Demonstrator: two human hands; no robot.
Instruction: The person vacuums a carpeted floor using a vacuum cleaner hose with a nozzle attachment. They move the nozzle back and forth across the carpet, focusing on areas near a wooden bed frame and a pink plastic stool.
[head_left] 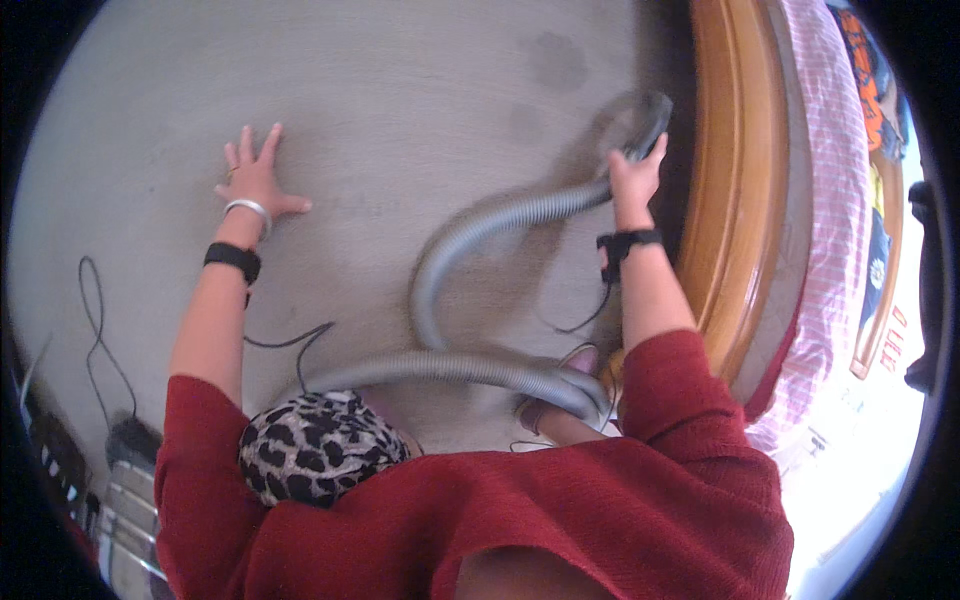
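Red sweater (480, 500) nearest; right hand (635, 187) clasping a hose (500, 214) by its dark end (655, 122), beside the wooden bed (742, 180).
A hard pull could snag it on the shoe (580, 357) near its bend. Grey and ribbed, it winds across the floor (400, 110); left hand (255, 185) spread wide, empty.

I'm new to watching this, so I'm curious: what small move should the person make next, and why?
Perhaps ease the dark end of the hose slightly along the bed's wooden edge: the right hand grips it close by, and loose curves behind seem to leave slack.
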